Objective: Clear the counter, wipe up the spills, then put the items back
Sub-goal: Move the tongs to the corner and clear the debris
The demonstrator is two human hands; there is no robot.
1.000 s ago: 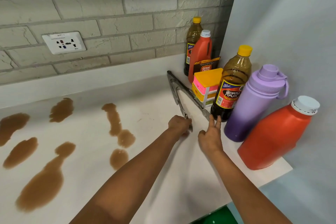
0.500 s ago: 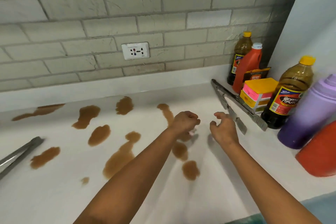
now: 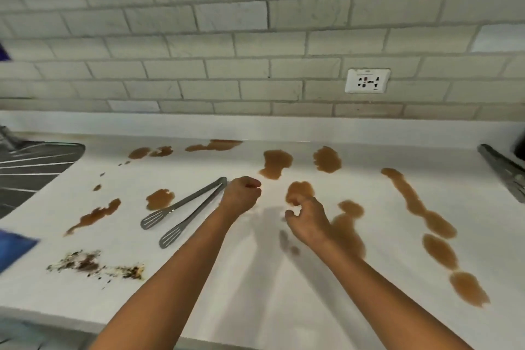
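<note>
The white counter (image 3: 255, 287) carries several brown liquid spills (image 3: 275, 163) and a patch of dark crumbs (image 3: 88, 263). A pair of metal tongs (image 3: 184, 207) lies flat left of centre, its slotted tips toward me. My left hand (image 3: 241, 196) is curled into a fist right beside the tongs' hinge end, and I see nothing inside it. My right hand (image 3: 308, 219) hovers over the counter with loosely curled fingers, holding nothing, next to a spill. A second pair of tongs (image 3: 502, 169) lies at the far right edge.
A ribbed grey draining surface (image 3: 28, 170) sits at the far left. A blurred blue object (image 3: 14, 253) shows at the left edge. A wall socket (image 3: 367, 80) is set in the brick backsplash. The counter's front edge runs along the bottom.
My view has swung left, so the bottles and boxes are out of sight. Both hands left the right-hand tongs and travelled left across the spills to the other tongs.
</note>
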